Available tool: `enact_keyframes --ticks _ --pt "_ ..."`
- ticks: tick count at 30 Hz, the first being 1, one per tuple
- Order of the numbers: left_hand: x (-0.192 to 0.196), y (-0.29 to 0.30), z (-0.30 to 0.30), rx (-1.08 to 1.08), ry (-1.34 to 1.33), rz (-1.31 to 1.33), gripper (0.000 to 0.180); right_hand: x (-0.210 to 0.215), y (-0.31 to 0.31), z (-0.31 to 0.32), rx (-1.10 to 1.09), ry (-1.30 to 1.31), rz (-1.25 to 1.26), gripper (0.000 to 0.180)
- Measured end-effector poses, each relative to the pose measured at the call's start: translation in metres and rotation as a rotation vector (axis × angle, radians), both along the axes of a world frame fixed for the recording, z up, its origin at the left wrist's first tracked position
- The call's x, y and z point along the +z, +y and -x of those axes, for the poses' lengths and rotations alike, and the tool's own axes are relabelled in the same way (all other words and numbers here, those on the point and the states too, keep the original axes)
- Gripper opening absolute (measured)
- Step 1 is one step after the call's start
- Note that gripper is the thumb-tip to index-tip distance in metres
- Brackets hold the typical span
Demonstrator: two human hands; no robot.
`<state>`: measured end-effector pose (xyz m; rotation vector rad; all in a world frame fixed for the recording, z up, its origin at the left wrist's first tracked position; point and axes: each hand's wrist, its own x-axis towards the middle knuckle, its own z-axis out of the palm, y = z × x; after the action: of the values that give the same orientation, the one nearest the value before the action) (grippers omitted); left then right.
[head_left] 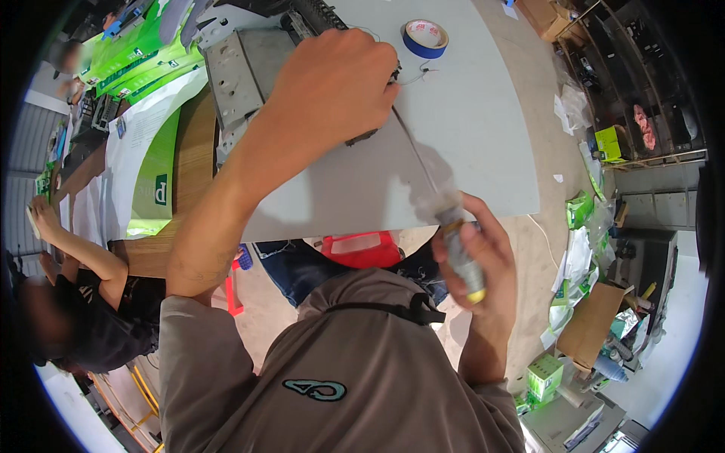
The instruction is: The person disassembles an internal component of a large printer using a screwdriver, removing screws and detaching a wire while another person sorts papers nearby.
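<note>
My right hand (489,253) is wrapped round the handle of a long screwdriver (462,260), which is grey with a yellow end and slightly blurred. Its thin shaft slants up and left over the table toward my left hand (340,83). That hand is closed in a fist on a dark part (361,138), which mostly hides behind the fingers, so its kind does not show. The screwdriver's tip lies close beside the fist; whether it touches the part I cannot tell. Left of my left wrist sits a grey metal chassis (232,72) with holes along its plates.
A roll of blue tape (425,39) lies on the grey tabletop (483,113), near a thin wire (427,70). Green and white packaging (151,166) covers the wooden table to the left, where another person (83,264) sits. A red stool (362,248) shows below the table edge.
</note>
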<state>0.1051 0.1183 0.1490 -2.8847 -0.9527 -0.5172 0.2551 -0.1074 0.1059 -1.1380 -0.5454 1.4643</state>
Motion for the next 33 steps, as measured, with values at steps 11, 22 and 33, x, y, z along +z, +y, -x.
enact_keyframes --ticks 11,22,33 --pt "-0.038 -0.103 0.033 -0.141 -0.671 0.359 0.031 -0.023 -0.01 0.004 -0.088 1.306 0.016 0.035" --pt "-0.093 -0.088 -0.019 -0.34 -1.291 1.967 0.029 -0.004 -0.008 0.003 -0.232 0.634 0.096 0.042" --pt "-0.099 -0.087 -0.015 -0.188 -1.324 1.948 0.025 0.004 -0.02 0.02 -0.101 -0.082 0.047 0.044"
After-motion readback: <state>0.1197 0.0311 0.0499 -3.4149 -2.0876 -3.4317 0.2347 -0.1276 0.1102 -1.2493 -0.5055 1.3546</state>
